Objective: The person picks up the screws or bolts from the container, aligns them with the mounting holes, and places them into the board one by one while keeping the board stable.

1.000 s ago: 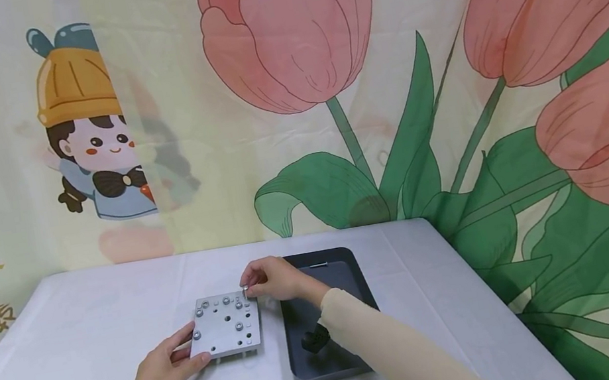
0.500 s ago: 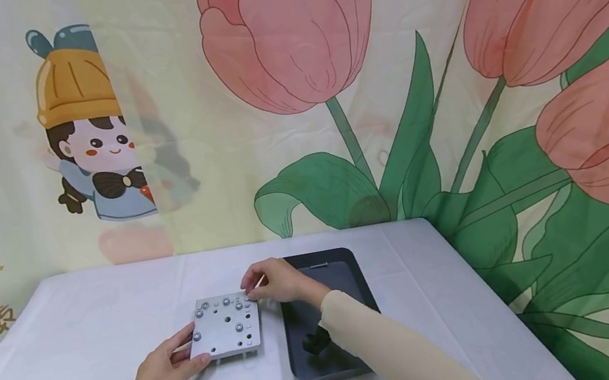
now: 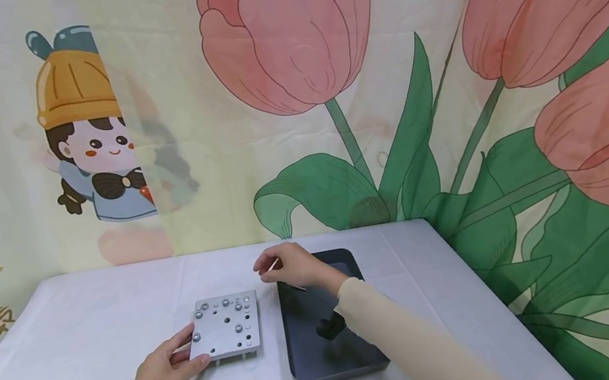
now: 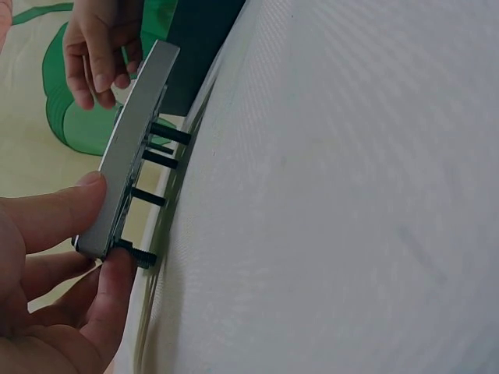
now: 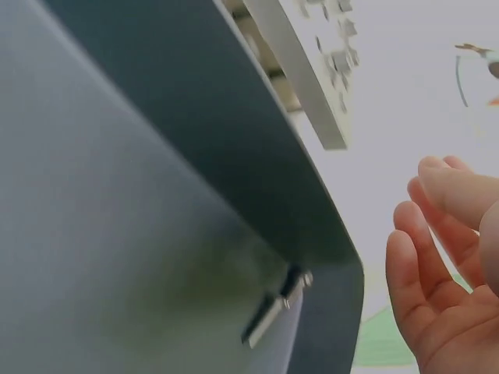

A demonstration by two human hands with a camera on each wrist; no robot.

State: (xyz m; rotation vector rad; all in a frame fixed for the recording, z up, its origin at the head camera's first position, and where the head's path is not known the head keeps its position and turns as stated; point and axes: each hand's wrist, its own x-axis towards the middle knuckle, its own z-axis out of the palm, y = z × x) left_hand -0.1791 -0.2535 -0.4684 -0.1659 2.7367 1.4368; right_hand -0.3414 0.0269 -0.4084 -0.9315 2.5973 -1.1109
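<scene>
Steadying the plate while the other hand worked over the tray

Holding was the left hand's point(image 3: 162, 370) job: thumb on top and fingers underneath, it pinched the near left corner of the metal plate point(image 3: 224, 325), which stood on the white counter point(image 3: 67, 364) on short black pegs point(image 4: 160, 160), just left of the dark tray point(image 3: 334, 366). Several small screws point(image 3: 225, 302) sat in the plate's holes, mostly along its far edge.

The right hand point(image 3: 287, 267) hovered above the tray's far left corner, apart from the plate. Its fingers were loosely curled, and from the head view a thin pale sliver showed at the fingertips; whether that was a screw pinched there could not be told. The wrist view showed the fingers point(image 5: 425, 257) relaxed beside the tray's rim, and a small bolt point(image 5: 274, 306) lying inside near the corner. A black part point(image 3: 331, 327) lay further toward the near end of the tray.

Doing this step well probably meant keeping the left pinch firm and level, since the pegs gave the plate a narrow footing and a nudge could tip it. The right hand would do best to work with fingertips only, because the bolt lay close against the tray wall, where a broad grip would likely push it away.
</scene>
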